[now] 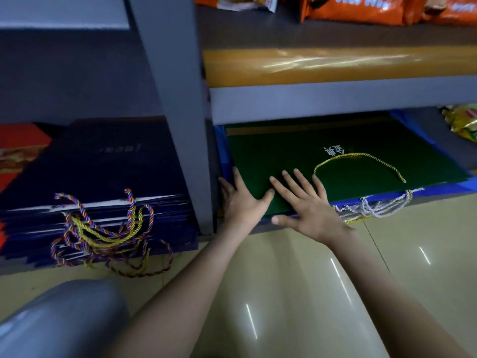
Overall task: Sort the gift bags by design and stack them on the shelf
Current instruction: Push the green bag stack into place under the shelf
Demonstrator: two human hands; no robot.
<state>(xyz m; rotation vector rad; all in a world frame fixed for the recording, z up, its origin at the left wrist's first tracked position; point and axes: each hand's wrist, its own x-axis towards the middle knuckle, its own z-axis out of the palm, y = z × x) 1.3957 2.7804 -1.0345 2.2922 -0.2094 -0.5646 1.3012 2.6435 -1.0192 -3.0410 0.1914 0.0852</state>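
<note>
The green bag (348, 164) lies flat atop blue bags (438, 188) in the right bay of the low shelf (436, 143). Both hands rest on its near-left corner, fingers straight and spread, gripping nothing. The left hand (242, 200) is by the post (178, 125), the right hand (307, 205) just beside it — probably pressing the bag square onto its pile. The post hems in the left side. Navy bags (103, 177) fill the left bay — cords (379, 208) hang over the near edge.

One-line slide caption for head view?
Left hand and right hand flat on a green gift bag topping blue bags; navy bag stack left of the shelf post.
</note>
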